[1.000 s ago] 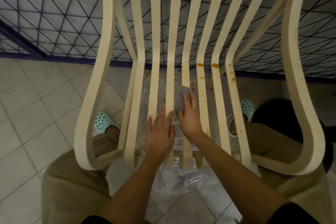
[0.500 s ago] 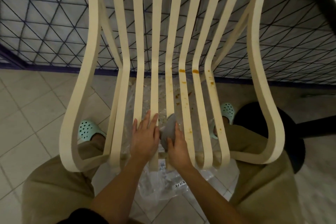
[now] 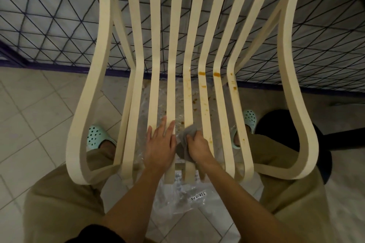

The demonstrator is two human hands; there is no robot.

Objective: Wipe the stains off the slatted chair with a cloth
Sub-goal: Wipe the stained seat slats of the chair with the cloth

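A grey cloth [image 3: 184, 140] is gripped in the right hand [image 3: 197, 147], fingers curled tight round the bunched fabric. It is pressed down onto the front part of a middle seat slat [image 3: 188, 108], near the front edge of the seat. Part of the cloth is seen hanging into the gap to the left of that slat.

The left hand [image 3: 161, 145] is laid flat just beside it, fingers straight and slightly spread across two slats; nothing is held in it. The two hands are nearly touching, with the cloth between them.

The slatted chair [image 3: 102, 25] is cream-coloured and is viewed from above. Orange-brown stains [image 3: 201, 73] are seen at the bend where seat meets back, on the slats right of centre, with smaller spots trailed along those slats toward the front.

A clear plastic sheet [image 3: 177, 201] is spread on the floor under the seat, speckled with brown drips. A white label [image 3: 198, 196] is seen on it.

Khaki trousers [image 3: 59, 203] and mint perforated clogs [image 3: 96, 136] are seen on either side of the chair. Pale floor tiles [image 3: 29, 114] are visible left, and a wall panel with a dark diamond pattern [image 3: 49, 16] stands behind. A black round object [image 3: 276, 124] lies at right, not identifiable.
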